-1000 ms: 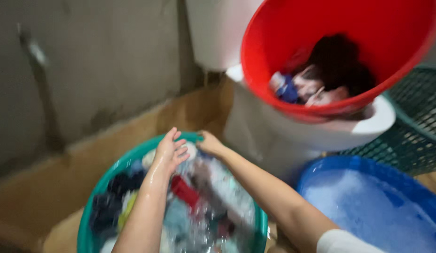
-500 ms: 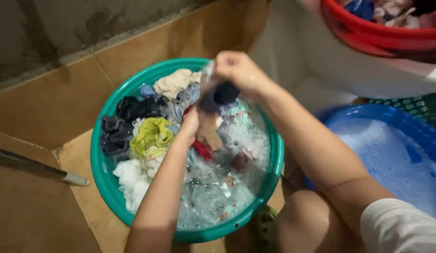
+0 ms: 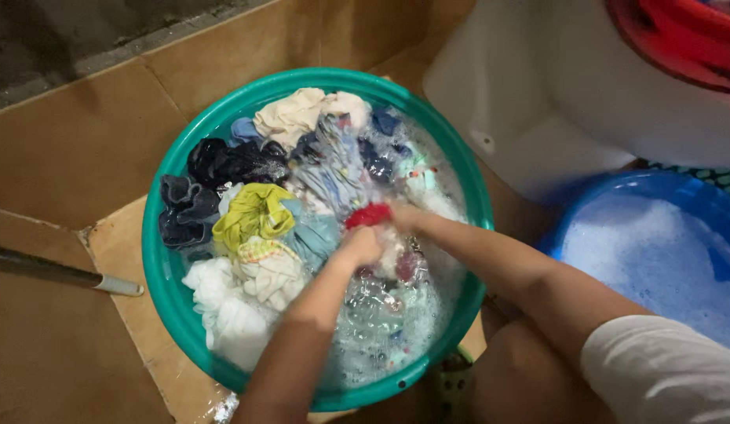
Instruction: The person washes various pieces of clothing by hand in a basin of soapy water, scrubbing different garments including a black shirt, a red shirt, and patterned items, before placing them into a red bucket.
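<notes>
- Your left hand (image 3: 359, 246) is down in the green basin (image 3: 165, 271), curled into a fist among the wet clothes; what it clenches is hidden under cloth and suds, so you cannot tell what it grips.
- Your right hand (image 3: 403, 217) lies just beside it, its fingers closed on a small red cloth (image 3: 369, 215) that sits near the middle of the basin, at the water's surface.
- The two hands are nearly touching, with the red cloth between them.
- Soapy water (image 3: 377, 322) fills the near side of the basin, thick with bubbles.
- Other laundry is heaped on the far and left sides: a yellow-green piece (image 3: 252, 212), dark pieces (image 3: 224, 163), a beige piece (image 3: 290, 115) and white pieces (image 3: 224, 302).
- To your right stands a blue basin (image 3: 573, 216) full of foam, well apart from your hands.
- A white toilet base (image 3: 538, 102) rises behind it, with a red tub (image 3: 679, 39) on top.
- A grey pipe (image 3: 59, 272) lies on the tan tiled floor (image 3: 74, 157) to the left.
</notes>
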